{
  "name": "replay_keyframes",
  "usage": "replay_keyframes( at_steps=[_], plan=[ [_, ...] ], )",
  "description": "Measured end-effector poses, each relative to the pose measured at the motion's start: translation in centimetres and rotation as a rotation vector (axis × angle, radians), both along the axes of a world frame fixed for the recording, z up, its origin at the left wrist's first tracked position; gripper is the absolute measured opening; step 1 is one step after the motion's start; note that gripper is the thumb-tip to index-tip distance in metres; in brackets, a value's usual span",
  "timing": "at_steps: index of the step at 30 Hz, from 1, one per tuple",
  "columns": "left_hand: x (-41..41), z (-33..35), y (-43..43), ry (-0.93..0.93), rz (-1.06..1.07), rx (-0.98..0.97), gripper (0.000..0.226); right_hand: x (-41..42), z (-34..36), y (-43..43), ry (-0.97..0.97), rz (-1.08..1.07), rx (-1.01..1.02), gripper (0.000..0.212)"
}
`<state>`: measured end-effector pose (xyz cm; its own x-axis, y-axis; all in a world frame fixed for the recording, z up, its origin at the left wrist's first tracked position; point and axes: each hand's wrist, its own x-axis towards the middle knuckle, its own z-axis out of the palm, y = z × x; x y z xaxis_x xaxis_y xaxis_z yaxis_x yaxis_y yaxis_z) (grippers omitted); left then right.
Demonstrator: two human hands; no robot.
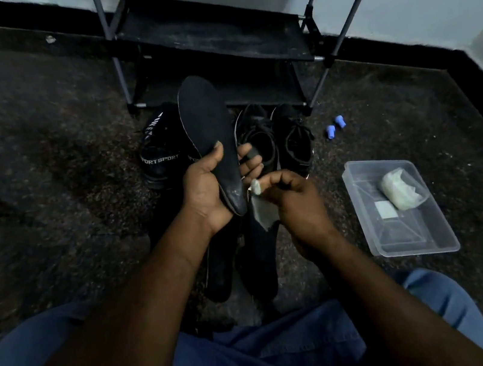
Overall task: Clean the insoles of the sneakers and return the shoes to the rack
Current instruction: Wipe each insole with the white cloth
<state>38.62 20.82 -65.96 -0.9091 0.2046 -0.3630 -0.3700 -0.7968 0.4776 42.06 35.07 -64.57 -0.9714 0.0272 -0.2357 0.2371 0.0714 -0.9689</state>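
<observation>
- Left hand (206, 188), right hand (293, 200): forearms (162, 290) bare from wrist to frame edge.
- Blue denim trousers (262, 363) below the hands, creased at the lap; same fabric shows outboard of each arm.
- Dark band (250, 153) round one left-hand finger, kind unclear.

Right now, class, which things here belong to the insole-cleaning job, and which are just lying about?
Job: insole in left hand, wipe in right hand, sneakers, floor insoles, rack, tub.
Lying about: blue pieces, white scrap.
</observation>
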Motion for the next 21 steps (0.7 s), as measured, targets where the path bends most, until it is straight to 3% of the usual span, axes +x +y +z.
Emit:
replay_keyframes(
  at_steps=[4,8,13,16,21],
  plan=[
    [0.1,0.2,0.0,0.011,-0.014,0.041,0.05,0.6,-0.6,-1.0,-0.048,0.074,-0.08,0.021],
    [0.1,0.6,-0.2,0.059,-0.002,0.075,0.04,1.1,-0.6,-1.4,-0.087,0.006,-0.192,0.011],
    [0.4,0.4,0.2,0.129,-0.167,-0.057,0.056,0.4,-0.3,-0.3,0.051,-0.031,-0.029,0.009],
    [0.5,0.6,0.3,0.135,-0.153,-0.018,0.053,0.3,0.0,0.6,0.135,-0.002,0.131,0.011],
    [0.4,0.5,0.0,0.183,-0.108,-0.101,0.043,0.1,1.1,2.1,0.232,-0.215,0.226,0.014]
  ],
)
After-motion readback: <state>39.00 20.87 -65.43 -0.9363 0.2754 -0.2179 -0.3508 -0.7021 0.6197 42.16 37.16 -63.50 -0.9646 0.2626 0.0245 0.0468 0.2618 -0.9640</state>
